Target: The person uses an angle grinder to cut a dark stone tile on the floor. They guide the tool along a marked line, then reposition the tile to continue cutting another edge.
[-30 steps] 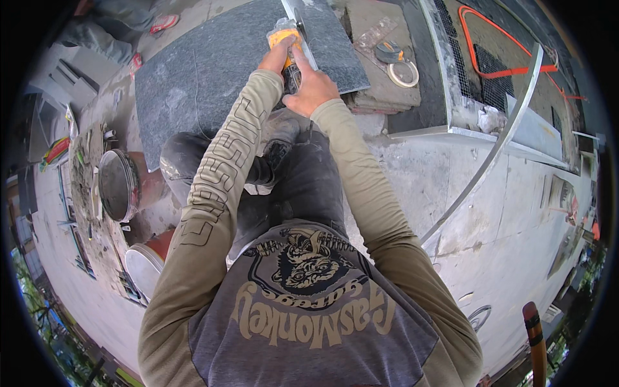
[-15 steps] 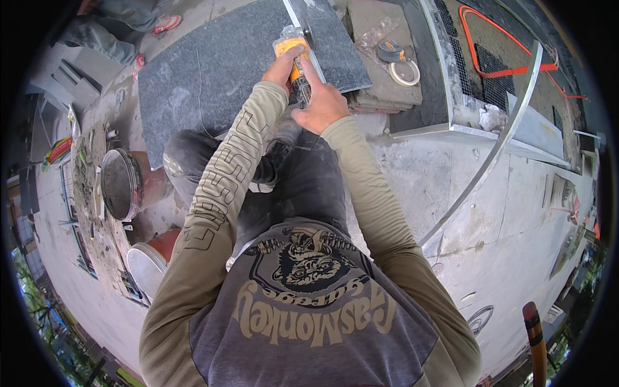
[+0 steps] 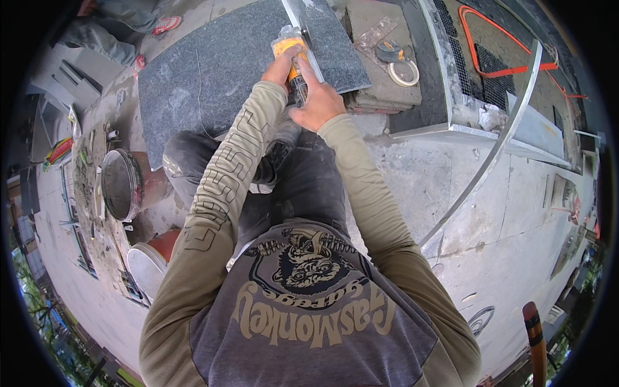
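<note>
A yellow and black angle grinder (image 3: 287, 45) rests over a dark speckled stone slab (image 3: 174, 80) at the top middle. My left hand (image 3: 278, 68) is closed round its front part. Behind it, my right hand (image 3: 321, 104) wraps the rear of the body, with a finger stretched along the side. The grinder's disc (image 3: 305, 31) shows edge-on at its right, beside a pale metal straightedge (image 3: 291, 13) lying on the slab. Whether the disc touches the stone I cannot tell. My bent knee is close to the slab's near edge.
Right of the slab, a tape measure (image 3: 389, 51) and a tape roll (image 3: 403, 73) lie on stacked boards (image 3: 380, 97). A long metal strip (image 3: 496, 151) crosses the right side. Buckets (image 3: 121, 185) stand at left. Another person's legs (image 3: 106, 42) are at the upper left.
The grinder and both my hands have shifted very slightly to the left. My grip looks the same.
</note>
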Tool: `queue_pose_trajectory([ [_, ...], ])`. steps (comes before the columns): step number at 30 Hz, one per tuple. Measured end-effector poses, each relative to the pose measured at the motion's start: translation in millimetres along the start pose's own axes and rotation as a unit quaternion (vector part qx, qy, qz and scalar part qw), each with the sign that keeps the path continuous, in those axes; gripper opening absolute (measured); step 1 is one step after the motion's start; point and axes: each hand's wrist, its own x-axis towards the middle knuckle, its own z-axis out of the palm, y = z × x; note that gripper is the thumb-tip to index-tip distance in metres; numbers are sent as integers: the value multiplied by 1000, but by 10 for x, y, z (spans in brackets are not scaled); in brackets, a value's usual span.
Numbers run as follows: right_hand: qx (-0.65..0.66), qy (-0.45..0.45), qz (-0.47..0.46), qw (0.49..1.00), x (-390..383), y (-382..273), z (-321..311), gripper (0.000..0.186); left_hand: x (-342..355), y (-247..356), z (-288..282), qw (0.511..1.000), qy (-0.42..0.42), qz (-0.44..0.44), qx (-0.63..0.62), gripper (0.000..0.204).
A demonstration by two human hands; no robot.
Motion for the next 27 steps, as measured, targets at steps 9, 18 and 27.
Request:
queue_pose_trajectory([
  [9, -15, 21, -8, 1000, 344, -2, 40, 115, 432, 97, -126, 1000, -14, 0, 5, 43],
  [18, 2, -8, 17, 1000, -10, -36, -32, 113, 195, -54, -86, 1000, -10, 6, 21, 55],
  [27, 13, -1, 33, 999, -350, 16, -42, 114, -164, -176, 17, 1000, 4, 10, 0, 42],
])
